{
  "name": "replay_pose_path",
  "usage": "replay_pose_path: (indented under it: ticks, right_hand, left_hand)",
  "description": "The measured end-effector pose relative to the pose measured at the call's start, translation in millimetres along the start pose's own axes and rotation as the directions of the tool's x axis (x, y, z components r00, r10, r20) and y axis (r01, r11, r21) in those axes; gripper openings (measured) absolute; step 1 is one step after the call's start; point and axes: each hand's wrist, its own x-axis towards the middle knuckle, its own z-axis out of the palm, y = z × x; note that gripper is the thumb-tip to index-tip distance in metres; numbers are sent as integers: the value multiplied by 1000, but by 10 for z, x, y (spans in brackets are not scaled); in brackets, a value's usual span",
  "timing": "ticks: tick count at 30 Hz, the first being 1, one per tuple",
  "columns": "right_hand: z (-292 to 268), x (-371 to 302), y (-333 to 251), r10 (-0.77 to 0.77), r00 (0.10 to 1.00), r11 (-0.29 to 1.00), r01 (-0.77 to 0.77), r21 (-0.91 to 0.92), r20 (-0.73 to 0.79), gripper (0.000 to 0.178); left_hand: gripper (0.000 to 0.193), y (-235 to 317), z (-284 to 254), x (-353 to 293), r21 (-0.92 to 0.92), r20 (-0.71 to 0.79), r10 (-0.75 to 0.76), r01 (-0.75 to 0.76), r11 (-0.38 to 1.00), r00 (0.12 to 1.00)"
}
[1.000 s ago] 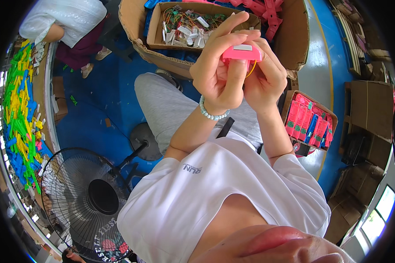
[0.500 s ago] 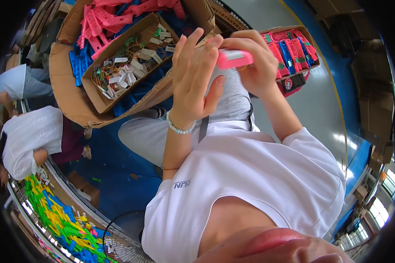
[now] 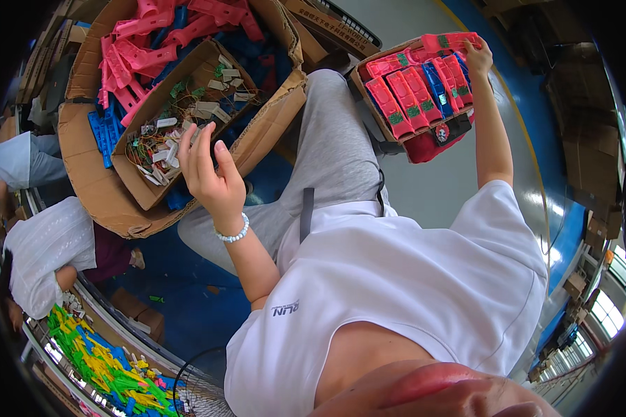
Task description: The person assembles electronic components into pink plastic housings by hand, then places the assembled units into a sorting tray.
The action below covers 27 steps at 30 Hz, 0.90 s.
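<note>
My right hand (image 3: 478,58) reaches to the far corner of a small carton (image 3: 363,90) on the right. Its fingers are closed on the end of a pink plastic casing (image 3: 439,43) with a green circuit board in it, lying across the top of the carton's contents. Below that casing, pink casings (image 3: 400,96) and a blue casing (image 3: 435,89) stand in a row, several with green boards showing. My left hand (image 3: 214,182), with a beaded bracelet (image 3: 234,232), hovers by the inner carton (image 3: 133,156) of small white wired parts (image 3: 165,154). Its fingers are stretched and it grips nothing visible.
A large open carton (image 3: 83,198) holds loose pink casings (image 3: 135,59), blue ones (image 3: 106,135) and the inner carton. At left, two people bend beside a long table heaped with green, yellow and blue pieces (image 3: 94,351). A wire fan guard (image 3: 202,382) stands close by.
My right hand has carried the pink casing from in front of me to the small carton on the right. My left hand has moved left and down, toward the inner carton.
</note>
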Motion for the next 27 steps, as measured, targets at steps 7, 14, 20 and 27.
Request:
replay_pose_path:
  ticks: [7, 14, 20, 27]
  right_hand:
    - [266, -74, -396, -58, 775, 578, 540, -612, 629, 49]
    - [-116, 169, -1196, 73, 797, 475, 501, -724, 600, 49]
    - [266, -369, -3459, -821, 424, 492, 865, 98, 384, 39]
    - [2337, -1010, -5154, -604, 201, 352, 936, 32, 771, 49]
  left_hand:
    - [21, 33, -118, -19, 8, 59, -83, 83, 997, 995]
    - [21, -227, -482, -111, 281, 26, -133, 121, 952, 991]
    - [23, -384, -477, -255, 390, 109, -284, 222, 893, 953]
    - [17, -336, -620, -279, 172, 195, -226, 193, 966, 954]
